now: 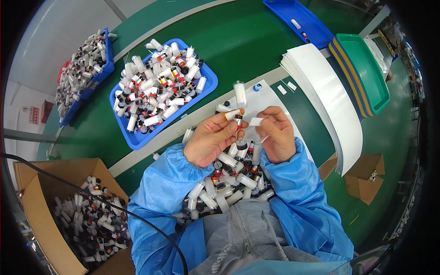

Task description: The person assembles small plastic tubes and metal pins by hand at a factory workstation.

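In front of my chest, my left hand (208, 140) pinches a small cylindrical part (239, 95). Its white and clear body points upward, and a red and black section shows between the fingers. A white wrap covers the tip of one finger on that hand. My right hand (278, 136) is close beside it, with a small white rectangular piece (255, 121) between thumb and fingertip. Another thin white strip (263, 139) shows at its lower fingers. Beneath both hands lies a heap of similar cylindrical parts (229, 181), partly hidden by my sleeves.
A blue tray (211, 82) heaped with such parts stands ahead left, beside a further filled blue bin (108, 55). A cardboard box (34, 197) of parts sits lower left, crossed by a black cable (91, 195). White sheets (327, 96) and stacked trays (362, 68) stand right.
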`<action>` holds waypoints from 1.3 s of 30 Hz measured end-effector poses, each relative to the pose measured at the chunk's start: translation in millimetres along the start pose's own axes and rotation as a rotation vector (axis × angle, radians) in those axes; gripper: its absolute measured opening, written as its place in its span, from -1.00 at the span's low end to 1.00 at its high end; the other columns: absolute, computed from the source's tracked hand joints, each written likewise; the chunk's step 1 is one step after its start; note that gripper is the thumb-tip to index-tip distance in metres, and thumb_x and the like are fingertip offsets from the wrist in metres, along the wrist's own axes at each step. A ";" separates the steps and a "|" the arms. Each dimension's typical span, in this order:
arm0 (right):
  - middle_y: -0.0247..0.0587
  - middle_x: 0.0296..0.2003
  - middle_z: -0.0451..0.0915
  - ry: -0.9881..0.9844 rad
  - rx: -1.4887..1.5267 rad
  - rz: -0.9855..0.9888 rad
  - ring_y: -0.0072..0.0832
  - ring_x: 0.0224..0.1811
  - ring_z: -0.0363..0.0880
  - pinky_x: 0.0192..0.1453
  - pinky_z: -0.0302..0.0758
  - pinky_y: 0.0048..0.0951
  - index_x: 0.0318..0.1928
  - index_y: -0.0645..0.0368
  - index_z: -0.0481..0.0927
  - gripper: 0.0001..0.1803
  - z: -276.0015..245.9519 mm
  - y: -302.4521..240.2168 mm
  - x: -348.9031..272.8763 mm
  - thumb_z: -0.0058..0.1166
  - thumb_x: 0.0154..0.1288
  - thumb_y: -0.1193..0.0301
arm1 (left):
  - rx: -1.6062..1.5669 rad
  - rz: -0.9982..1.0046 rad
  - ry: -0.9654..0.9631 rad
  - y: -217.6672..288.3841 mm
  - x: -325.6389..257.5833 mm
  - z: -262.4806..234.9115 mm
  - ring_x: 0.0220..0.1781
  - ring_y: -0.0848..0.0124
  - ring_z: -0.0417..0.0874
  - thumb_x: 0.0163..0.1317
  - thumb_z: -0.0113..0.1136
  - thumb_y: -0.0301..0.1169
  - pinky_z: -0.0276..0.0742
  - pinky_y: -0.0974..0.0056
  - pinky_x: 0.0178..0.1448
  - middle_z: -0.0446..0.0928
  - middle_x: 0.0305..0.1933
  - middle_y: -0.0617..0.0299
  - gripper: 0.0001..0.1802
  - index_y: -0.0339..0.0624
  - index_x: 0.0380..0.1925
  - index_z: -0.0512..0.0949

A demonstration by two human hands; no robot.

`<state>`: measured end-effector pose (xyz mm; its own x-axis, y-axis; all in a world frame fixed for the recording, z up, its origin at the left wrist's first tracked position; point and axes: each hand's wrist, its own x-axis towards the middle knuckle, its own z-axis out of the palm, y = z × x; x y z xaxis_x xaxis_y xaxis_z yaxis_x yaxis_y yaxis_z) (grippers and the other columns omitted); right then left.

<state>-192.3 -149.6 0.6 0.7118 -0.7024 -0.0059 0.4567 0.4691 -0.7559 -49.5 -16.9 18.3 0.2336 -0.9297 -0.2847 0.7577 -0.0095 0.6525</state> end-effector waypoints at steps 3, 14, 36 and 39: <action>-0.14 -0.17 0.62 -0.035 0.080 0.186 -0.49 -0.17 0.59 -0.03 0.50 -0.48 -0.06 0.26 0.43 -0.74 12.5 5.4 -5.4 0.11 0.25 0.67 | 0.128 0.051 0.007 -0.2 -0.8 3.0 -0.12 0.51 0.59 0.36 0.08 -0.54 0.52 0.44 -0.05 0.57 -0.02 0.19 -0.59 -0.28 0.21 0.42; -0.15 -0.31 0.56 -0.018 -0.186 0.023 -0.43 -0.29 0.63 -0.18 0.60 -0.45 -0.16 0.25 0.36 -0.70 21.0 11.0 -7.4 0.15 0.17 0.73 | 0.529 0.438 -0.006 -6.4 -3.4 10.6 0.00 0.44 0.59 0.22 0.16 -0.70 0.58 0.41 0.03 0.48 0.09 0.11 -0.60 -0.42 0.09 0.48; -0.23 -0.11 0.46 -0.149 -0.277 0.067 -0.59 -0.08 0.47 0.07 0.42 -0.58 -0.01 0.28 0.38 -0.59 12.6 16.1 -5.2 0.09 0.14 0.82 | 1.707 0.968 0.757 85.3 -13.5 -44.0 0.00 0.16 0.56 -0.02 0.43 -0.49 0.48 0.20 -0.06 0.54 -0.02 0.08 -0.48 -0.20 0.01 0.51; -0.20 -0.08 0.45 -0.177 -0.241 0.014 -0.58 -0.07 0.47 0.07 0.43 -0.57 -0.01 0.28 0.37 -0.58 13.7 15.3 -7.4 0.09 0.13 0.83 | 1.297 0.681 0.144 49.5 -11.6 -4.9 -0.06 0.37 0.58 -0.01 0.46 -0.43 0.49 0.28 -0.11 0.55 -0.07 0.19 -0.47 -0.16 0.01 0.50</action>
<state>-183.2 -129.9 -1.9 0.8086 -0.5827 0.0808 0.3215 0.3227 -0.8902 -11.7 -4.7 50.4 0.4294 -0.8470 0.3135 -0.5674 0.0170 0.8233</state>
